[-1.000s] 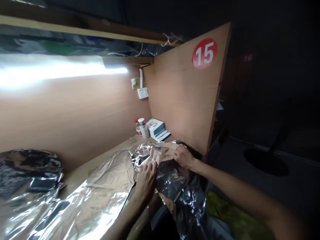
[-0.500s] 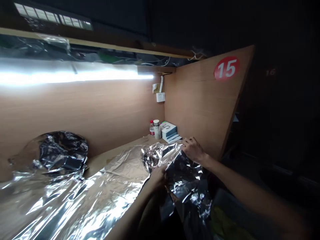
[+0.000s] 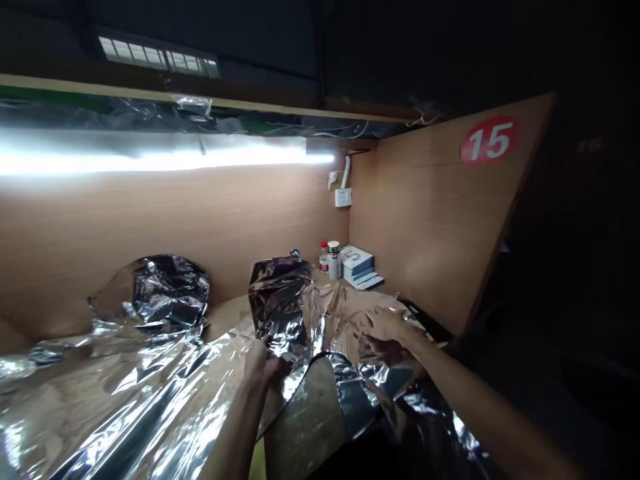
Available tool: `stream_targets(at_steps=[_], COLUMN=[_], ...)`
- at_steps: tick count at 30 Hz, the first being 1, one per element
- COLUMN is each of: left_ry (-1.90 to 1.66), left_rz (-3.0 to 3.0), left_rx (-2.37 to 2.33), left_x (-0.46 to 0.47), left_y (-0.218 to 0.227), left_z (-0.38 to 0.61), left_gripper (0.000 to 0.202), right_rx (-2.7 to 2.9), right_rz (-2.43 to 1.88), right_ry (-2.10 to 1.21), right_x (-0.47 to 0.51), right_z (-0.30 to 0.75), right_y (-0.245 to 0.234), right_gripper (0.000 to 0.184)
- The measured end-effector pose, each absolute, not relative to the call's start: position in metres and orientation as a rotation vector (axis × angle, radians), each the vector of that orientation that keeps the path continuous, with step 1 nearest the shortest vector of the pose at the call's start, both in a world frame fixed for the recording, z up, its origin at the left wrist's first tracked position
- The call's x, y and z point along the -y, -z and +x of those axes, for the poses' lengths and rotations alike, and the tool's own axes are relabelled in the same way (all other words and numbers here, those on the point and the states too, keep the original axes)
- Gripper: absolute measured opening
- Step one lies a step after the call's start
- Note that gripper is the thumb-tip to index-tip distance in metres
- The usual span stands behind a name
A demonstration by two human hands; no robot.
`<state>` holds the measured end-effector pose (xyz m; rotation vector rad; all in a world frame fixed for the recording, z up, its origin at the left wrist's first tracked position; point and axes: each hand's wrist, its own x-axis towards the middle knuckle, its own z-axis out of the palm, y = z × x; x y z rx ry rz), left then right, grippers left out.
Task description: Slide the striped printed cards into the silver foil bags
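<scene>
"Since it looks so thin, how will this foil sheet (image 3: 125,400) handle?"

"Light and soft, I'd judge; slippery too, and quick to crease; a gathered fold looks like the surest place to hold it."

"And the hands?"

"Apart; the left hand (image 3: 265,363) pinches a raised crumpled fold (image 3: 277,300); the right hand (image 3: 390,333) lies spread on the foil, not visibly gripping."

"Where's the sheet?"

"Across the wooden desk (image 3: 230,312), drooping over its front edge; its mirror face is rippled and faceted; a crumpled foil mound (image 3: 170,290) sits near the back wall, and a red 15 sticker (image 3: 489,140) marks the side panel."
</scene>
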<state>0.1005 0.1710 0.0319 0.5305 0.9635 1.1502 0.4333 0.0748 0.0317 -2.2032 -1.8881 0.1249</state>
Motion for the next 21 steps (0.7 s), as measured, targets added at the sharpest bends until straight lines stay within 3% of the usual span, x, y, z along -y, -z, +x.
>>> stream_targets(at_steps=[4, 10, 13, 15, 18, 21], left_ry=[-1.272, -1.249, -1.171, -1.184, -1.397, -1.262], left_rz=[0.576, 0.631, 0.704, 0.758, 1.316, 2.193], left_rx=[-1.091, -1.168, -1.246, -1.352, -1.641, -1.665], left_x=[-0.151, -0.117, -0.100, -0.089, -0.087, -0.106], left_y=[-0.014, 0.007, 0.006, -0.002, -0.017, -0.019], left_z=[0.078, 0.073, 0.054, 0.032, 0.003, -0.012], left_gripper=[0.019, 0.020, 0.020, 0.034, 0.057, 0.056], right_rx=[1.993, 2.238, 2.405, 2.518, 2.588, 2.541], right_rz=[-2.098, -1.616, -1.469, -1.456, -1.439, -1.497], right_ry=[-0.164, -0.149, -0.270, -0.369, -0.418, -0.409], right_x=[-0.088, -0.147, -0.172, -0.180, -0.183, -0.185], right_z=[0.420, 0.306, 0.257, 0.239, 0.232, 0.235], right_y=[-0.052, -0.078, -0.060, -0.038, -0.006, 0.011], right_gripper=[0.034, 0.066, 0.078, 0.083, 0.086, 0.079])
